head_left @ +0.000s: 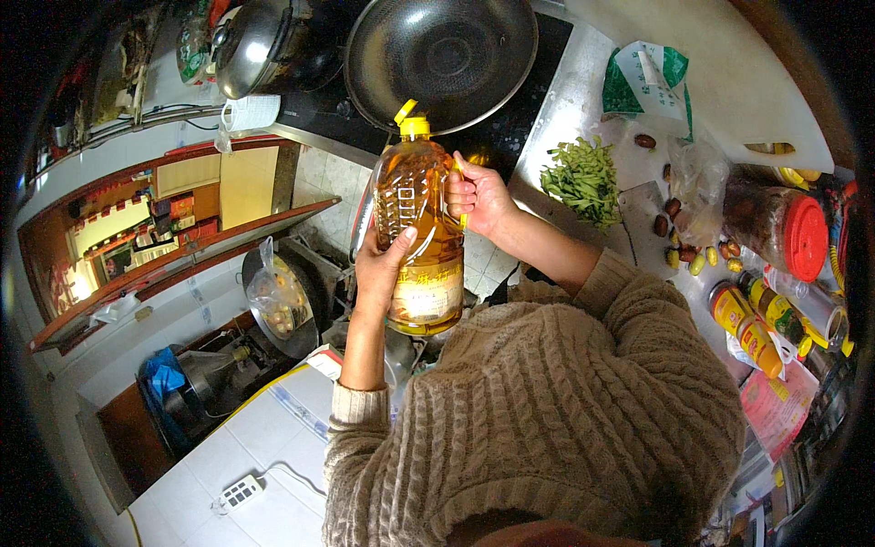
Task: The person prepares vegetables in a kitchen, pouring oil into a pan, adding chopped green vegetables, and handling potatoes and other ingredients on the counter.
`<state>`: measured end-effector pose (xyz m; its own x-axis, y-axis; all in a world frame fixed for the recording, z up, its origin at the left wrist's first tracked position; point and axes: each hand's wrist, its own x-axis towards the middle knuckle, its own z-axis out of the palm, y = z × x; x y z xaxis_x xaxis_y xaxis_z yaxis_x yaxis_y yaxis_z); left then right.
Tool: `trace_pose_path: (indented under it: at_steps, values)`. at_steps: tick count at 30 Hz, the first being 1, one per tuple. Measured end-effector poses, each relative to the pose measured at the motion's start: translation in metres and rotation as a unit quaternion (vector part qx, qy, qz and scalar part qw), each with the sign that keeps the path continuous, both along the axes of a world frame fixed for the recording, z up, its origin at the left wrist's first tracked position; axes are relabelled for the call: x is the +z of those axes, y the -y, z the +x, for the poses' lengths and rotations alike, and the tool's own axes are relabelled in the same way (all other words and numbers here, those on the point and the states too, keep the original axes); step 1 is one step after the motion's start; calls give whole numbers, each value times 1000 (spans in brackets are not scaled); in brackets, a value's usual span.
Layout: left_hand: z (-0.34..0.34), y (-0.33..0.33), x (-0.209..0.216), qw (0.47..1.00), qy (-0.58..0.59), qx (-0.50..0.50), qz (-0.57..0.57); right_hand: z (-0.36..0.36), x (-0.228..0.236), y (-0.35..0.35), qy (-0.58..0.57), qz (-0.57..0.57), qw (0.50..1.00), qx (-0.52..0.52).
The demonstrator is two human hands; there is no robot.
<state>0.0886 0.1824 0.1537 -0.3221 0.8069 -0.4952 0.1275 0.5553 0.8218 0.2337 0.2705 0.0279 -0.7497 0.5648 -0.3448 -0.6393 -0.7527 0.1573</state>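
Observation:
A large clear bottle of golden cooking oil [415, 219] is held upright between my hands, its yellow flip cap raised. My right hand [481, 193] is closed round the yellow handle at the bottle's right side. Against the lower left of the bottle rests my left hand [378, 269], its thumb across the front and its other fingers hidden behind. Just beyond the bottle's mouth, a dark wok [442, 59] sits on the black stove, and no food shows inside it. To the right, a pile of cut green vegetable [583, 182] lies on the counter.
A green-and-white bag [647, 82], several dates and a red-lidded jar [804, 239] stand at right, near yellow-labelled bottles [743, 314]. A lidded pot [255, 46] is at the far left. A cabinet door [191, 251] hangs open; a power strip [239, 492] lies on the floor.

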Motion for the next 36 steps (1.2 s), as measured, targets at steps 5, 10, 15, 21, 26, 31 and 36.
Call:
trace_pose_path:
  at_steps: [5,10,15,21,26,31,36]
  values:
    - [0,-1,1,1000,-9,4,3,2,7,-2,18,-17,1000,2]
    - [0,-2,1,1000,12,8,-9,5,8,-4,-4,3,1000,-8]
    - [3,-3,-5,997,54,-18,57,14,21,-10,11,54,998,-8]
    - [-15,4,-43,990,140,8,18,19,24,-14,60,97,993,2]
    - [-16,5,-59,981,183,-8,66,19,29,-12,97,147,984,-4]
    - [-25,9,-71,969,206,-60,127,18,43,0,134,195,971,-24]
    - [-25,32,-64,937,254,-130,203,29,81,40,202,268,939,-75]
